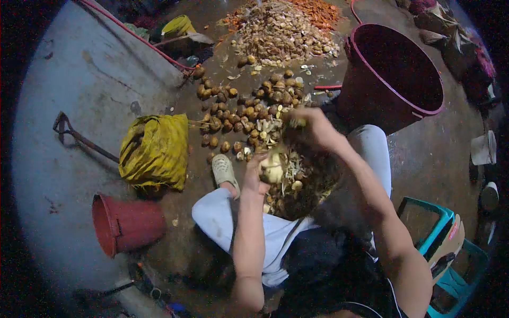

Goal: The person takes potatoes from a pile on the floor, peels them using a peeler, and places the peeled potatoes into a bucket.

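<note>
My left hand is closed around a pale, mostly peeled potato, low over a pile of peelings between my legs. Higher and to the right, my right hand is curled and smeared by motion. Whatever its fingers hold cannot be made out. Just past both hands, many brown unpeeled potatoes lie loose on the floor, with pale scraps among them.
Farther off rises a heap of pale pieces beside orange pieces. A large dark red tub stands at right. To the left are a yellow sack, a tipped red bucket and a long handle. A teal stool sits lower right.
</note>
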`<state>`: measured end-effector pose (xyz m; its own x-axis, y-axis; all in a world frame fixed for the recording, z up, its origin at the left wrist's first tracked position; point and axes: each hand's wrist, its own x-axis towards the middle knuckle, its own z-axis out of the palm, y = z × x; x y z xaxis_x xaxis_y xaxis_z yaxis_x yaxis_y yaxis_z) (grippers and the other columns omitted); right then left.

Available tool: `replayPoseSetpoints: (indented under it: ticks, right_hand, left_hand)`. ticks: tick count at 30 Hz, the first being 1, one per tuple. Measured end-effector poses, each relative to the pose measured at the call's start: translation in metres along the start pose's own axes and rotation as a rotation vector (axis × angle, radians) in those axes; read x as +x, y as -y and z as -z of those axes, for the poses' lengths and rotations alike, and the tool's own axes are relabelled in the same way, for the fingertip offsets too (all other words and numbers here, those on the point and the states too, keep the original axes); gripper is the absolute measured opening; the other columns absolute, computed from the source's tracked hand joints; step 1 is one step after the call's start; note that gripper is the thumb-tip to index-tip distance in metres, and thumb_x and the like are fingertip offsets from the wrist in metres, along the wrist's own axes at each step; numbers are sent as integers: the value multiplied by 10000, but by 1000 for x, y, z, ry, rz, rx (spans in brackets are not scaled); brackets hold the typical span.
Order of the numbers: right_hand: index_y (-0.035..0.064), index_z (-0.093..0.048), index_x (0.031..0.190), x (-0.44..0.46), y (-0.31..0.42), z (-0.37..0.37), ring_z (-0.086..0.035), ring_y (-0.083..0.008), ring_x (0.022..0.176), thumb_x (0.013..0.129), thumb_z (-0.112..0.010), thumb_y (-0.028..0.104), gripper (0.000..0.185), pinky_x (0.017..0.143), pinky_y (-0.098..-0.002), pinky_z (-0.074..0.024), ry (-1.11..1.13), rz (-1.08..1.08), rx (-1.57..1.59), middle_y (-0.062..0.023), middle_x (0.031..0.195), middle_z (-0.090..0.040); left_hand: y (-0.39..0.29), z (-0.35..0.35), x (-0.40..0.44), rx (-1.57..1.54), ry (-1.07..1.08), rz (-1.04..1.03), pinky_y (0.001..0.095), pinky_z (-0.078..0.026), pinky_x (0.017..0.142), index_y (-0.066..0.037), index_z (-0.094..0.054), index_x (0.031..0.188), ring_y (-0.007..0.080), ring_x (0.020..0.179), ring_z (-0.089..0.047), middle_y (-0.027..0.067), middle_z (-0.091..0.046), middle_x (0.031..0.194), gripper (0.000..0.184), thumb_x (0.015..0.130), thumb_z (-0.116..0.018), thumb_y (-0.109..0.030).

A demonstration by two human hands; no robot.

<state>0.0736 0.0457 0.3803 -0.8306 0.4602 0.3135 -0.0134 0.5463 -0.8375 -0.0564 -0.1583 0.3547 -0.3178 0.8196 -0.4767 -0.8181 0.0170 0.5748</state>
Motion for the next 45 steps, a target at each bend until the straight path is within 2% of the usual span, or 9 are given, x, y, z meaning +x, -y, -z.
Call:
replayPoseSetpoints:
  ticks: [4, 10, 13, 23, 25, 28, 33, 38, 45]
  right_hand:
    - [-16, -611, 1083, 14, 0, 18, -550, -106, 933, 653, -779, 46, 466, 855, -345, -469, -109, -43, 57, -120, 998, -682]
    - [52, -650, 1062, -16, 27, -17, -632, -270, 914, 647, -771, 59, 432, 810, -367, -491, -22, 183, -7, -135, 941, -648]
    - [27, -637, 1054, 2, 31, 15, -562, -111, 860, 694, -720, -15, 371, 765, -308, -481, -24, -270, 266, -77, 931, -665]
    - [-11, -612, 1060, -10, 5, -14, -626, -248, 864, 634, -748, 16, 448, 738, -340, -480, -70, 256, -51, -125, 918, -651]
    - [-8, -610, 1030, 3, 16, 9, -627, -161, 822, 664, -756, 6, 394, 715, -311, -493, -134, -31, 88, -77, 904, -659]
    - [-4, -609, 1043, 9, -9, 11, -613, -104, 842, 689, -706, -49, 370, 760, -295, -511, -130, -87, 165, -56, 902, -656]
    - [29, -654, 994, -23, 45, -20, -622, -152, 928, 663, -701, -46, 343, 789, -337, -499, -43, 186, -80, -74, 923, -668]
    - [6, -625, 1038, 2, 27, 22, -601, -107, 907, 643, -705, -41, 406, 786, -346, -501, -137, -162, 147, -45, 945, -669]
    - [4, -629, 1053, -16, 14, -16, -591, -121, 926, 631, -703, -31, 430, 835, -323, -490, 11, 216, 8, -55, 962, -675]
  left_hand:
    - [-9, 5, 3, -4, 235, 98, 396, -579, 716, -42, -595, 1050, 236, 814, -662, 118, -656, 947, 297, 832, -568, -242]
    - [6, 19, 24, -321, -20, -78, 411, -579, 725, 1, -613, 1015, 258, 781, -663, 127, -670, 924, 321, 856, -517, -261]
    - [1, 24, 12, -32, 149, 147, 408, -575, 715, -52, -603, 1022, 260, 871, -650, 110, -659, 960, 300, 806, -611, -259]
    - [10, 16, 13, -282, 100, -112, 394, -588, 562, -29, -588, 1061, 234, 739, -675, 112, -673, 932, 311, 901, -479, -272]
    - [0, 19, 9, -98, 214, 170, 390, -593, 568, -27, -599, 1055, 232, 747, -671, 126, -665, 918, 289, 873, -530, -239]
    - [0, 6, 4, -38, 114, 18, 399, -590, 665, -26, -614, 1050, 242, 816, -674, 134, -670, 956, 301, 863, -537, -250]
    - [2, -11, 7, -401, 80, -16, 390, -553, 834, -34, -634, 1039, 248, 891, -668, 133, -675, 1022, 302, 847, -557, -255]
    - [14, 15, 16, -90, 113, 45, 421, -576, 643, -37, -618, 992, 262, 762, -666, 116, -674, 870, 316, 802, -583, -287]
    - [12, -2, 14, -322, -22, -55, 387, -576, 671, -58, -645, 967, 235, 817, -670, 97, -682, 939, 267, 852, -514, -259]
